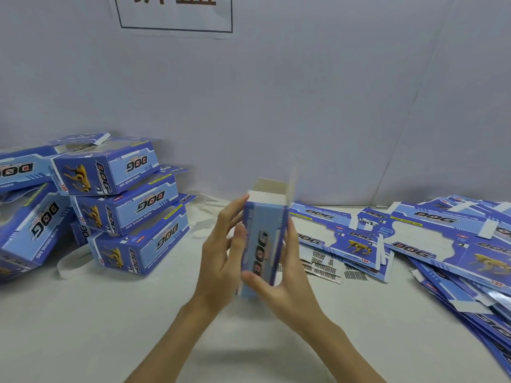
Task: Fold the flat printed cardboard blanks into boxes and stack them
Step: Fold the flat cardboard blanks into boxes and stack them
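While the half-formed box (262, 244) stands on end above the tabletop (138, 327), midway between the stack of folded boxes (121, 205) to its left and the flat blanks (414, 244) to its right, hold steady. Left hand (221, 252): fingers nearly straight, flat against the left wall. Right hand (284, 283): grip curled round the lower right edge. Square the walls, then tuck the raised top flap (290, 186); avoid crushing the corners.
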A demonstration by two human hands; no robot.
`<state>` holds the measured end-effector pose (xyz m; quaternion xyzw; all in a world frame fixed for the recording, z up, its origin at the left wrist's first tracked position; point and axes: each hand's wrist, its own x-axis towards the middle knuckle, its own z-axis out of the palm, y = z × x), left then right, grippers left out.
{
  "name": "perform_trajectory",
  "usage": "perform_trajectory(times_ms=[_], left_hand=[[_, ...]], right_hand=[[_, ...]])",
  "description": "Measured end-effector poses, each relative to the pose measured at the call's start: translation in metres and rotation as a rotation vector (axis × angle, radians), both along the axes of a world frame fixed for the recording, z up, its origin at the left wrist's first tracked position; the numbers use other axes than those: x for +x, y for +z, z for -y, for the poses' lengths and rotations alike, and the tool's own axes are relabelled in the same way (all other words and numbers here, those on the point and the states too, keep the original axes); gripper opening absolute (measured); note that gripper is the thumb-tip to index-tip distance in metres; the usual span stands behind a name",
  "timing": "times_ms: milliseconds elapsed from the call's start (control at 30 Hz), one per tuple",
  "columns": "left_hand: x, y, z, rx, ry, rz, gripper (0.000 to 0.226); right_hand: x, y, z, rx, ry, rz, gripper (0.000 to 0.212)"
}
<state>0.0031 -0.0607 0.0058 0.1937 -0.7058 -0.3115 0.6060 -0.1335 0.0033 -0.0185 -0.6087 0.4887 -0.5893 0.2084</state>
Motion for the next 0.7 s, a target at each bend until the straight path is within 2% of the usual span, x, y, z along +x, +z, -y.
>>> perform_trajectory(times_ms=[67, 167, 267, 333, 433, 567, 633, 700], left_hand=[[-0.001, 0.001, 0.001, -0.028, 0.024, 0.007, 0.046], [0.0, -0.001, 0.008, -0.024, 0.099, 0.07, 0.067], [0.005, 0.001, 0.014, 0.197, 0.054, 0.092, 0.087], [0.011, 0.004, 0.017, 0.337, -0.136, 0.032, 0.08], [0.018, 0.007, 0.021, 0.477, -0.324, -0.048, 0.065], [0.018, 0.007, 0.015, 0.381, -0.341, -0.022, 0.058], [0.015, 0.006, 0.012, 0.385, -0.347, -0.042, 0.054], [0.014, 0.009, 0.01, 0.322, -0.24, -0.046, 0.053]], right_hand=[[0.0, 0.004, 0.001, 0.004, -0.035, 0.155, 0.124], [-0.009, 0.008, 0.001, -0.046, -0.047, 0.313, 0.105], [-0.019, 0.01, -0.003, 0.014, 0.09, 0.461, 0.092], [-0.022, 0.01, -0.005, 0.083, 0.167, 0.529, 0.092], [-0.02, 0.011, -0.006, 0.082, 0.199, 0.492, 0.085], [-0.021, 0.021, -0.005, -0.054, 0.098, 0.355, 0.058], [-0.024, 0.022, -0.006, -0.093, 0.045, 0.266, 0.064], [-0.025, 0.02, -0.006, -0.115, 0.021, 0.165, 0.067]])
